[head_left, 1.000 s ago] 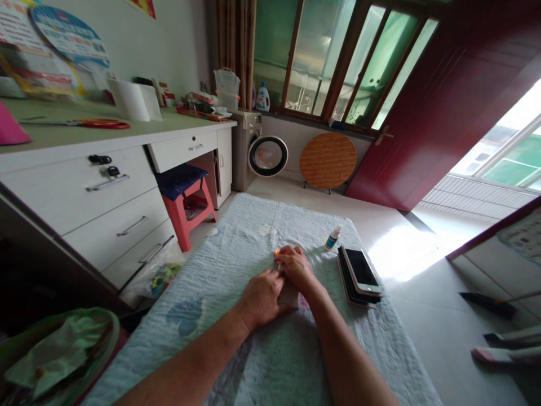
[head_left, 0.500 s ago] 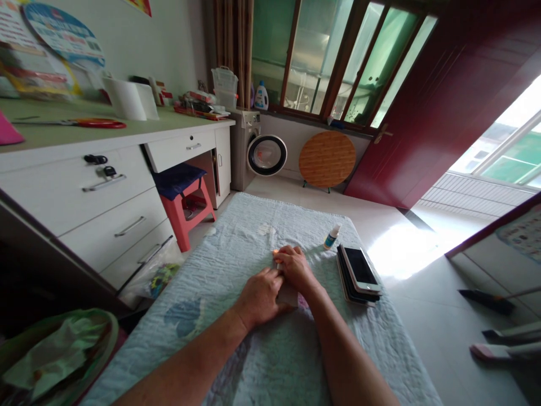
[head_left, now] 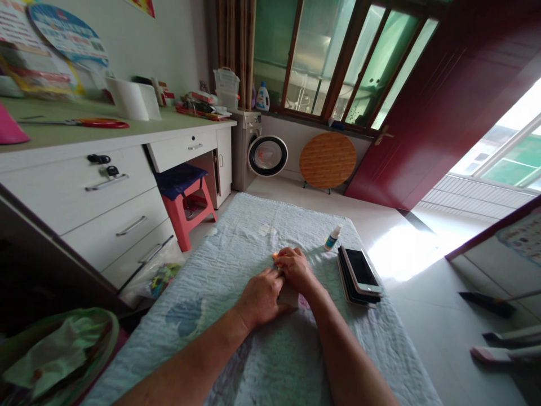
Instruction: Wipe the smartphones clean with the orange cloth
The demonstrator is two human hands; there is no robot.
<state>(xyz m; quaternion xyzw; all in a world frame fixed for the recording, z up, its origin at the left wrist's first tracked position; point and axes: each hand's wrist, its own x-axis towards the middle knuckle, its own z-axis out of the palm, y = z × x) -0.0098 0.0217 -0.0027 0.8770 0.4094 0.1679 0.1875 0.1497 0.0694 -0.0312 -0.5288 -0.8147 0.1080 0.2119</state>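
Observation:
My left hand (head_left: 261, 298) is closed around the left side of a greyish flat object (head_left: 289, 295), its thumb along the near edge. Most of that object lies hidden under my hands, and its kind does not show. Above it my right hand (head_left: 295, 269) has its fingers bent and pressed together on a small orange thing (head_left: 275, 256), which peeks out past the fingertips. The fingers of both hands meet. To their right stand a small spray bottle (head_left: 332, 238) with a blue label and a stack of devices topped by a white phone (head_left: 360, 270).
A pale blue quilted cover (head_left: 236, 237) lies beneath everything. On the left are a white desk (head_left: 114, 192), a red stool (head_left: 181, 220) and a waste bin (head_left: 112, 332). Behind stand a washing machine with its door (head_left: 267, 156) ajar and a round wooden tabletop (head_left: 328, 160).
My right fingers have shifted very slightly, and a little more of the orange thing shows. My left hand keeps its hold on the flat object.

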